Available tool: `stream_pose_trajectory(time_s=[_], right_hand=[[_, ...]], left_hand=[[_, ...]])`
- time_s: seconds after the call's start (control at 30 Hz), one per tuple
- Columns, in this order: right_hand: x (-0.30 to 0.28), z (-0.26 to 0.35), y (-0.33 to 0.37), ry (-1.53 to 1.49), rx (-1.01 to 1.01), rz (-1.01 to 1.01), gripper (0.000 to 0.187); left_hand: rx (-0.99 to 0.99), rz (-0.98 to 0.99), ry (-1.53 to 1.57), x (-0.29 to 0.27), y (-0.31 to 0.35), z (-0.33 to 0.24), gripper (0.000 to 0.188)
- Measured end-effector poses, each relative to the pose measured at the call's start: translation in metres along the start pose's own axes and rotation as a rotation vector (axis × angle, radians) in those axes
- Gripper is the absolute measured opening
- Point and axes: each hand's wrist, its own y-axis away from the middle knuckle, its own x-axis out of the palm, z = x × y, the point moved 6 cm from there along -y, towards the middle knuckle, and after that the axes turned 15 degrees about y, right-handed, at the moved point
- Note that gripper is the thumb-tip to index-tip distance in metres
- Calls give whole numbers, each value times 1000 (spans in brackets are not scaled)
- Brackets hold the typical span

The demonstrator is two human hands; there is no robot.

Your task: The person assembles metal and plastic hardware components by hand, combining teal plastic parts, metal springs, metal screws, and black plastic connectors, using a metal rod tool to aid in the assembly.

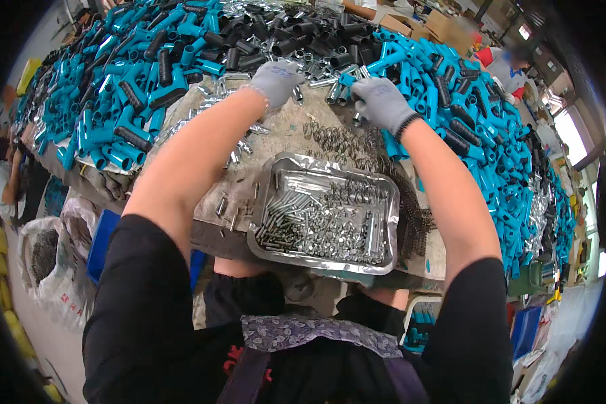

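Head view: one worn grey desk (pixel 279 138), carrying all the stock below.

Item: two broad heaps of glossy teal tubular parts with angled handles, some black-sleeved, one heap spreading at left (pixel 87 128), one at right (pixel 491 168).
Item: one heap of black tubular parts (pixel 289 46), lying between the teal heaps at the far side.
Item: one shiny rectangular metal tray (pixel 323 262), resting at the near edge.
Item: left hand (pixel 276 82), grey-gloved, reaching in front of the black heap; its fingers are curling beside a short silver metal cylinder (pixel 298 94); whether the grip is clamping it, one cannot tell.
Item: right hand (pixel 384 104), grey-gloved, bending its fingers beside a small teal piece (pixel 347 79) at the inner edge of the right heap; whether its grip is closing on anything, one cannot tell.
Item: loose wire coil springs (pixel 347 141), lying tangled behind the tray.
Item: slim silver metal pins (pixel 286 215), lying at the left inside the tray.
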Motion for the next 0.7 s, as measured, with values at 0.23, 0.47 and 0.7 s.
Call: stream_pose_trajectory(time_s=[0.23, 0.47, 0.7], right_hand=[[35, 12, 16, 293, -185, 300, 22], [0, -5, 11, -273, -77, -90, 33], [-105, -7, 123, -1129, 534, -88, 39]], left_hand=[[-152, 84, 118, -8, -11, 61, 30], [175, 141, -322, 30, 16, 35, 20], [-237, -621, 663, -57, 37, 37, 22]])
